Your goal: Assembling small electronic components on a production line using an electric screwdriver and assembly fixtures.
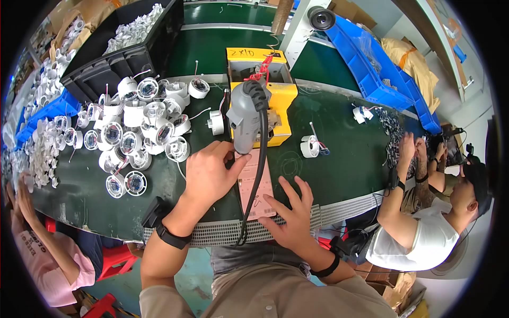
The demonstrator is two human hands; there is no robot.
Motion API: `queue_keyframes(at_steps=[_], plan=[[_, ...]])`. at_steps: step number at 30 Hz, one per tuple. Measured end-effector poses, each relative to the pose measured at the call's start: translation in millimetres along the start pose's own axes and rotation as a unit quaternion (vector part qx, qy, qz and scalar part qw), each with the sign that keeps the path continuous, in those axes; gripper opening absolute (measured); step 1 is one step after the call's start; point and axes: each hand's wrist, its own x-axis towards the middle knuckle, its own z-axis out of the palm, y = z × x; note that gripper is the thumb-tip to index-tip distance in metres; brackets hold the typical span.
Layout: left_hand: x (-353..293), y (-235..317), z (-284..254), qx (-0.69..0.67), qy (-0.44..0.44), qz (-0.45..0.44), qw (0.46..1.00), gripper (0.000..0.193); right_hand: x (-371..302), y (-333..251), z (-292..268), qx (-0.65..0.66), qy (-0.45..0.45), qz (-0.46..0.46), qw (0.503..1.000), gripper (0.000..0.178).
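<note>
A grey handheld power tool (pixel 245 124) with a thick black cord stands in front of a yellow box (pixel 283 100). Its lower end reaches the top of a pink printed sheet (pixel 255 185) lying on the green bench. My left hand (pixel 209 172) is closed beside that lower end, thumb over the sheet's upper left corner. Its fingertips are partly hidden, so what they hold cannot be made out. Fingers apart, my right hand (pixel 291 214) hovers over or rests by the sheet's lower right edge and holds nothing. The cord hangs across the sheet between both hands.
Many round white housings with wires (pixel 140 122) pile up at left, near a black crate (pixel 116 63) of small white parts. One white housing (pixel 309 146) sits right of the yellow box. Blue bins (pixel 366 66) stand back right. Co-workers (pixel 419 228) sit on both sides.
</note>
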Motion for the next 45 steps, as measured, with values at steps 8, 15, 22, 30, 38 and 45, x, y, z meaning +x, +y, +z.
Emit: queue_keyframes(at_steps=[8,15,22,30,38,45], plan=[[0,-2,0,-0.001,-0.004,-0.001,1.000,0.026,19,-10,14,-0.001,-0.037,-0.026,0.999,0.049],[-1,-4,2,-0.003,-0.006,0.001,1.000,0.026,23,-14,21,-0.015,-0.058,-0.033,0.998,0.054],[0,-3,1,-0.008,-0.002,0.007,1.000,0.026,8,-5,7,-0.013,-0.031,0.000,0.999,0.051],[1,-1,0,0.001,-0.005,-0.003,1.000,0.026,7,-7,6,-0.035,-0.057,-0.019,0.998,0.049],[-1,-2,1,-0.005,0.002,-0.002,1.000,0.026,2,-4,6,-0.031,-0.036,-0.012,0.999,0.046],[0,-1,0,-0.006,-0.002,-0.001,1.000,0.025,4,-5,6,-0.019,-0.024,0.015,0.999,0.047]])
